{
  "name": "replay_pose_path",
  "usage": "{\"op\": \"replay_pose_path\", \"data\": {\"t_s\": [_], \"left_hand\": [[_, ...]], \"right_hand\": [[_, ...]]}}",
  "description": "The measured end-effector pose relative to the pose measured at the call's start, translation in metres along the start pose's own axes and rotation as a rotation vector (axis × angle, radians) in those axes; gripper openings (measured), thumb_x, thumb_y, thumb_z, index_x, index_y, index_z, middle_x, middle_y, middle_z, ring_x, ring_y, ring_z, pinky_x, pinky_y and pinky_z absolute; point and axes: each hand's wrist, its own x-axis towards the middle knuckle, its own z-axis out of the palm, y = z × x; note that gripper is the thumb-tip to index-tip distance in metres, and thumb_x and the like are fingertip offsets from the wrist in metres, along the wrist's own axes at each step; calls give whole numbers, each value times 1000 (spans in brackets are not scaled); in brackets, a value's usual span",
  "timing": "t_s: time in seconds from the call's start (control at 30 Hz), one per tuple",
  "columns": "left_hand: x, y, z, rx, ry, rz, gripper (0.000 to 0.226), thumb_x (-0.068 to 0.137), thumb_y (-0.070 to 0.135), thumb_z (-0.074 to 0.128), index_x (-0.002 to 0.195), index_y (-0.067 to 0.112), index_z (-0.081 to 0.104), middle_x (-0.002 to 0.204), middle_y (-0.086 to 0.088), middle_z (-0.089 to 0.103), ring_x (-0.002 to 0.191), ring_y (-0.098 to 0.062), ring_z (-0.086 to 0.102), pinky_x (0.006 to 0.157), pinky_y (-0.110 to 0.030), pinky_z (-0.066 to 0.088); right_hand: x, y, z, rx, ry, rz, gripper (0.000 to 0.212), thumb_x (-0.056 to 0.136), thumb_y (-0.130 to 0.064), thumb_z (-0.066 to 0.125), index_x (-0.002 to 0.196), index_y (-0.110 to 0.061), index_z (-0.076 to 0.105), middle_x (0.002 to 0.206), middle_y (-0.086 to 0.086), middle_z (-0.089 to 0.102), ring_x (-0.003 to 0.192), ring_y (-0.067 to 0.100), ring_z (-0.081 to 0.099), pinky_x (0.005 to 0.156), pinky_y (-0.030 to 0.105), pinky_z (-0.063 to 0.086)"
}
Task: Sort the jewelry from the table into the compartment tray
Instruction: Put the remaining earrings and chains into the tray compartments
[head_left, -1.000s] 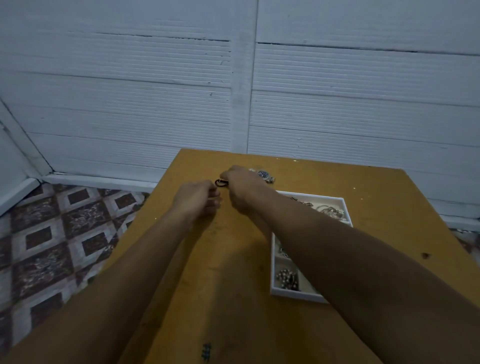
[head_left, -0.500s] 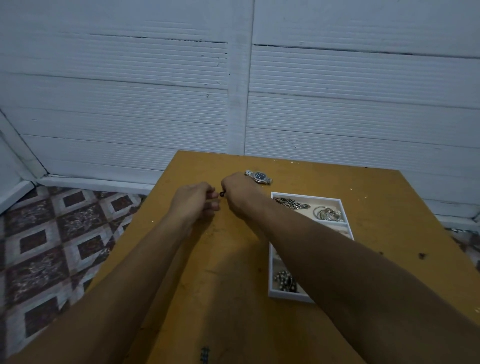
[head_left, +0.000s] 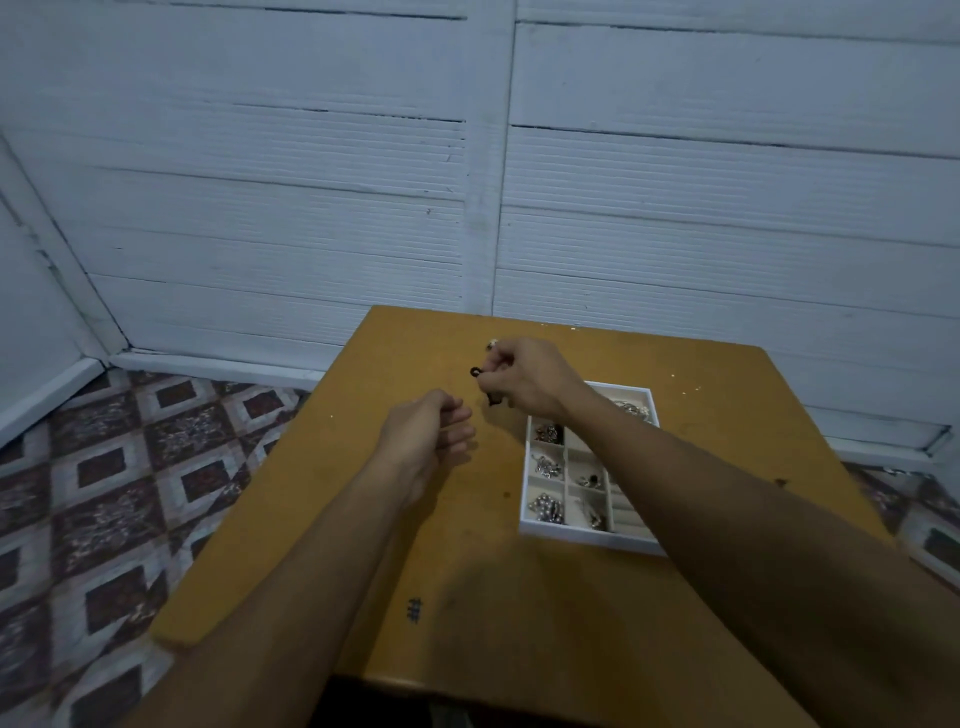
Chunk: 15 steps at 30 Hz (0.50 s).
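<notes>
My right hand is raised over the far part of the wooden table and pinches a small dark ring-shaped piece of jewelry; another dark bit hangs below its fingers. My left hand hovers just left and nearer, fingers loosely curled, holding nothing. The white compartment tray lies to the right under my right forearm, with silver chains and beads in several compartments. A wristwatch peeks out behind my right hand, mostly hidden.
A white panelled wall stands close behind the table. Patterned floor tiles lie to the left, below the table's left edge. A small dark mark sits on the near table surface.
My hands have moved apart: the left let go and dropped back toward me, while the right kept the dark piece and lifted it slightly. The view tilted, showing more of the tray.
</notes>
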Motion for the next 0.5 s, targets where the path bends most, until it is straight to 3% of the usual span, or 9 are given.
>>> {"op": "replay_pose_path", "data": {"t_s": [0.23,0.4,0.5], "left_hand": [[-35,-18,17,-18,-81,-47,14,95,17,49,91,9,59,90,-6,64,82,-22,61,60,-31,51],[-57,-25,32,-169,-264,-73,22,99,15,47,116,6,56,103,-12,64,85,-23,67,64,-31,56],[-66,-28,41,-210,-395,-47,25,98,9,46,120,9,57,105,-13,65,84,-23,69,71,-32,57]], "right_hand": [[-67,-10,-36,296,-25,-24,8,87,-13,68,88,-5,66,70,1,63,63,9,61,55,25,46],[-98,-5,-54,419,22,0,13,90,-8,64,98,2,61,80,14,66,70,19,64,67,37,53],[-112,-2,-63,458,72,24,9,91,-2,59,100,1,58,75,16,64,68,21,62,62,31,51]]}}
